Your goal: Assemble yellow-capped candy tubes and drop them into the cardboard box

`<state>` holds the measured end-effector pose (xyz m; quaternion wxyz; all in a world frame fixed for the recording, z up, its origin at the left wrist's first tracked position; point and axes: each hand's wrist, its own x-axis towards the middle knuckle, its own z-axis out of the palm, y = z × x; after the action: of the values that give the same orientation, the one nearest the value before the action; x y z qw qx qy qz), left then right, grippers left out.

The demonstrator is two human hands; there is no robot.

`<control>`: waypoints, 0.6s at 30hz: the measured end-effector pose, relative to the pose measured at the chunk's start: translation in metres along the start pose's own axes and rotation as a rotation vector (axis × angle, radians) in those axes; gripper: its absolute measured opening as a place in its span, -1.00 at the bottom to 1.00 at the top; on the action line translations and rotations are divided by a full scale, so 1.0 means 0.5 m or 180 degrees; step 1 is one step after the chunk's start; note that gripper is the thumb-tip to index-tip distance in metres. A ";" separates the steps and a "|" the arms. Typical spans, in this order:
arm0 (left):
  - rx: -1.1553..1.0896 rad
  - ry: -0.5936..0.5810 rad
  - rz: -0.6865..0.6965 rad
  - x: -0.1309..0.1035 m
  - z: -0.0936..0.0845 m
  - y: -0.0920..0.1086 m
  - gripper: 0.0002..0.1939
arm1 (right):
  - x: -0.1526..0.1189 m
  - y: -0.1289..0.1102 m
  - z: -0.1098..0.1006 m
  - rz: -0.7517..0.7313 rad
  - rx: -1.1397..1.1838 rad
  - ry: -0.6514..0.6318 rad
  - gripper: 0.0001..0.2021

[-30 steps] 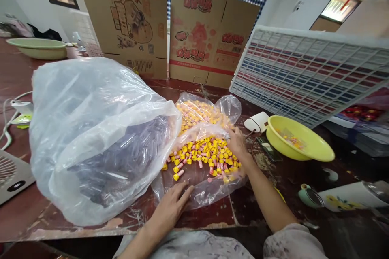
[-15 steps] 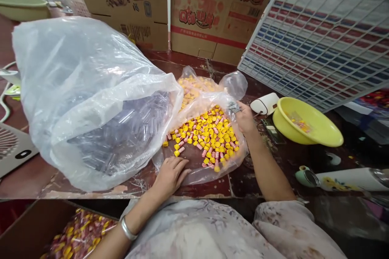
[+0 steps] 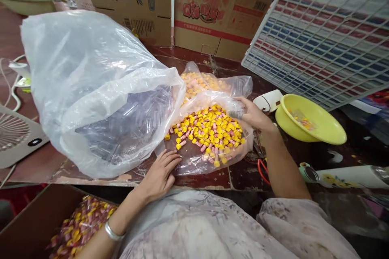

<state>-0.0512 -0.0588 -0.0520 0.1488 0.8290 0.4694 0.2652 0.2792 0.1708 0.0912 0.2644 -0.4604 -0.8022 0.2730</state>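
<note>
A clear plastic bag (image 3: 194, 168) lies open on the table, with many small pink pieces with yellow caps (image 3: 212, 129) spilling inside its mouth. My right hand (image 3: 253, 114) grips the bag's upper right edge, fingers closed on the plastic. Resting at the bag's lower left edge, my left hand (image 3: 161, 173) is palm down with its fingers extended; nothing shows in it. On the left a large whitish bag (image 3: 91, 56) gapes open, holding clear plastic tubes (image 3: 136, 117).
A yellow bowl (image 3: 316, 123) and a white device (image 3: 269, 100) are at right, near a floral bottle (image 3: 346, 177). Cardboard boxes (image 3: 225, 44) and a white wire rack (image 3: 322, 40) stand behind. A fan (image 3: 18, 133) is at left; below, a box (image 3: 30, 214) holds more capped pieces.
My right hand has shifted slightly right with the bag's edge. My left hand has moved a little left. The view has shifted, and a red-handled tool now shows by my right forearm.
</note>
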 end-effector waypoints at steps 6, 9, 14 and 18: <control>0.0085 0.0157 0.0043 -0.012 0.005 -0.035 -0.57 | -0.105 -0.083 0.139 -0.1028 -0.1369 -0.0057 -0.59; -0.0147 0.0683 -0.0242 -0.009 -0.009 -0.022 -0.71 | -0.113 -0.107 0.257 -0.0840 -0.1903 -0.1168 -0.51; -0.1415 0.1534 -0.1199 -0.023 -0.055 0.026 -0.71 | -0.083 -0.091 0.342 -0.0696 -0.2247 -0.1449 -0.55; -0.2318 0.1805 -0.1761 -0.031 -0.075 0.049 -0.60 | -0.077 -0.099 0.325 -0.0952 -0.1801 -0.1116 -0.71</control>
<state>-0.0622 -0.0847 -0.0137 0.3585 0.4649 0.5696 0.5752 0.1565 0.0842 0.0027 0.0220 -0.3392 -0.9376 0.0734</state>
